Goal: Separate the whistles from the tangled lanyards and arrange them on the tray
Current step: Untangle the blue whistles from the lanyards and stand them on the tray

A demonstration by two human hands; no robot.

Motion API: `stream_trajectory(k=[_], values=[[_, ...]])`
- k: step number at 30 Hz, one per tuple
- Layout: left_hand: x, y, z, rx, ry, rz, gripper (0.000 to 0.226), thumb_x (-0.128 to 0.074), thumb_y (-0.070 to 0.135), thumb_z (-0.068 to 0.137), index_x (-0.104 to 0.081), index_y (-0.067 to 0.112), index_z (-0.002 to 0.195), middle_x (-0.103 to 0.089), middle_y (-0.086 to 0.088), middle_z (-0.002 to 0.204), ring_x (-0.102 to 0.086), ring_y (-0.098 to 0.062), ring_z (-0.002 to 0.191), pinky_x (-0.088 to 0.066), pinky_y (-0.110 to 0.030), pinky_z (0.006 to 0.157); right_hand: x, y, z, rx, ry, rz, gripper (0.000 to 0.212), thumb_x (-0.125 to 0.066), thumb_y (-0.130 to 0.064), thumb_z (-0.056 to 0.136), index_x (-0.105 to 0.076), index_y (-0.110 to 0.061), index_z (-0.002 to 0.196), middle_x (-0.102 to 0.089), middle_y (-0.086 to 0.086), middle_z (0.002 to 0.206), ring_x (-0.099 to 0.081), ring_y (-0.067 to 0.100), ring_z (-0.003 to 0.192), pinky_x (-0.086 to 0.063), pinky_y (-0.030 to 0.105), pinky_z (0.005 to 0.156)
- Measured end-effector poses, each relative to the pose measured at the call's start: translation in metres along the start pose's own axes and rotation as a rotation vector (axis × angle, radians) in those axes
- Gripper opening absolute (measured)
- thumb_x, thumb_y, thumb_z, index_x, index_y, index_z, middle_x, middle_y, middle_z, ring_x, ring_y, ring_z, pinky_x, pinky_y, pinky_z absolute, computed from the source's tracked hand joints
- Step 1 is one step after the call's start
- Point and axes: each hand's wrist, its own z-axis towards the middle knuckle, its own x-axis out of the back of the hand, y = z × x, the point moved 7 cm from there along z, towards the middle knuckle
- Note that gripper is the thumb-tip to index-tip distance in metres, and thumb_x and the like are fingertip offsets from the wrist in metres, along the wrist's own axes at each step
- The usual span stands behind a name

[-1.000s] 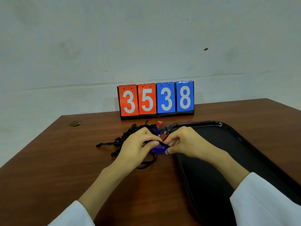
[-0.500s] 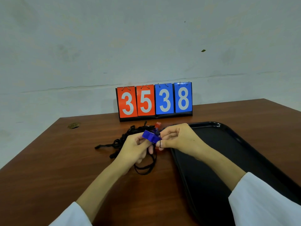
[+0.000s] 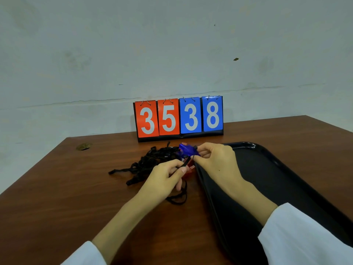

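Wooden desk [image 3: 76, 197] against a stained pale wall [image 3: 172, 44]. Your right hand [image 3: 215, 161] pinches the blue whistle [image 3: 188, 150] near the tray's [image 3: 286, 178] far-left corner; your left hand [image 3: 164, 178] pinches its lanyard [image 3: 152, 161].

- At the far edge of the brown wooden table [image 3: 76, 188] in front of you stands a black-based flip scoreboard [image 3: 179, 137]. It has four number cards hung side by side on wire rings.
- The first orange-red card [image 3: 147, 119], furthest to your left, bears a large white "3".
- The second orange-red card [image 3: 168, 117], just beside it, bears a white "5".
- The first blue card [image 3: 191, 116], third in the row, bears a white "3".
- The second blue card [image 3: 212, 114], at your right end, bears a white "8".
- Read across, you get 3538: 35 on orange-red, 38 on blue.
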Motion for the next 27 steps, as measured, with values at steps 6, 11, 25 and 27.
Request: stream_trajectory(k=[6,11,25,27], values=[[0.018,0.0,0.001,-0.048,0.094,0.072,0.006,-0.066,0.025,0.085,-0.07,0.03,0.085,-0.068,0.01,0.08,-0.063,-0.003,0.076,-0.053,-0.028,0.077,-0.015,-0.012,-0.003,0.194,-0.201,-0.224,0.03,-0.067,-0.024,0.083,-0.065,-0.017,0.112,-0.069,0.0,0.104,-0.062,0.007,0.093,-0.049,0.02,0.086],[0.028,-0.001,0.002,-0.076,0.136,0.141,0.004,-0.072,0.024,0.079,-0.07,0.026,0.082,-0.067,0.008,0.082,-0.061,-0.004,0.08,-0.051,-0.023,0.075,-0.031,-0.019,-0.01,0.272,-0.442,-0.102,0.023,-0.073,-0.018,0.077,-0.071,-0.016,0.1,-0.071,-0.002,0.092,-0.064,0.003,0.079,-0.052,0.015,0.078],[0.001,-0.014,-0.003,0.309,-0.195,-0.696,0.029,-0.037,0.024,0.1,-0.051,0.007,0.08,-0.044,-0.002,0.055,-0.023,-0.007,0.037,-0.013,-0.021,0.038,-0.018,-0.018,-0.006,-0.067,-0.432,0.528,0.017,-0.072,-0.004,0.075,-0.069,-0.009,0.091,-0.072,0.004,0.079,-0.069,0.009,0.071,-0.054,0.017,0.071],[-0.002,-0.014,-0.004,0.308,-0.215,-0.694,0.031,-0.038,0.03,0.1,-0.054,0.006,0.088,-0.045,-0.002,0.056,-0.021,-0.007,0.037,-0.014,-0.019,0.036,-0.012,-0.01,-0.001,-0.114,-0.308,0.479,0.019,-0.073,-0.007,0.074,-0.068,-0.012,0.092,-0.071,0.002,0.081,-0.068,0.008,0.072,-0.054,0.016,0.068]])
